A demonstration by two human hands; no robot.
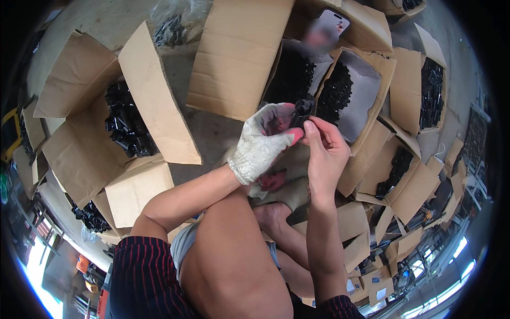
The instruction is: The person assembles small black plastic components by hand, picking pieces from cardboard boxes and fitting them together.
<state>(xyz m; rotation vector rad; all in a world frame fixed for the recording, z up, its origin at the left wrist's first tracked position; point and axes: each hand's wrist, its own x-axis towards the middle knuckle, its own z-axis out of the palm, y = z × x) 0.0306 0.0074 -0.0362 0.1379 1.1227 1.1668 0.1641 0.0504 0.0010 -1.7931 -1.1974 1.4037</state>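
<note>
Working over your bare leg [234,260], with your dark red-striped sleeve [149,276] down at the lower edge, you bring both hands together near the middle. Here's your left hand [263,135], in a whitish glove with pink-red fingers, its fingers curled in around a glossy black part [303,108], rounded end upward. Your right hand [326,151] is bare, and there's the pinch: thumb and fingertips closed on the part's lower right side. So the part sits between your two hands, held clear of the boxes.

Just beyond, a grey-walled tray [369,95] carries small black pieces [334,95] heaped to its left, with more dark pieces [292,74] packed alongside. Over to your left, a wide-flapped carton [79,159] shows a jumble of shiny black parts [127,122]. Farther up, a phone [334,22] leans at the box's far end, and off to the right another carton [405,87] holds dark parts [431,95] too.
</note>
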